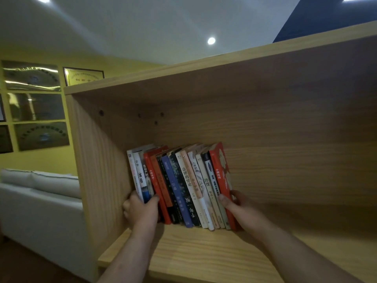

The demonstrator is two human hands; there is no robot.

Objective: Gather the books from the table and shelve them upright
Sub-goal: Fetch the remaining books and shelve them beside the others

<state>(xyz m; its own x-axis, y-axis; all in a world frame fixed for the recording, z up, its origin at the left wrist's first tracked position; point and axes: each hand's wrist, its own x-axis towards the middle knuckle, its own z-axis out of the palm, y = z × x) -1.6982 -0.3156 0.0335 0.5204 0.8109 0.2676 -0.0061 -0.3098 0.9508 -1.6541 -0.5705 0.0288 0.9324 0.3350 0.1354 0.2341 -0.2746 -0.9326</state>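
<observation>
Forearms come in from the near edge, and both hands are clamped on the row of books (pixel 179 186). It stands on the shelf (pixel 204 252), toward its left end. My left hand (pixel 140 209) curls round the leftmost few, thumb across the spines. My right hand (pixel 238 205) pinches the far-right red book (pixel 221 180), thumb in front, fingers tucked behind the cover.

Handling, as I read it: paperbacks, light singly but weighty as a block, with glossy covers that could slide. Squeezed at the ends, the middle may bow out, so I'd hold low and press inward evenly. Tops lean left, though the wide lens may exaggerate that.

Hard to see: the feet of the left books sit behind my hand, and I can't tell whether the row touches the side panel (pixel 98 170). No table in view. Far left, a pale sofa (pixel 40 201) and blurry wall plaques (pixel 36 111).
</observation>
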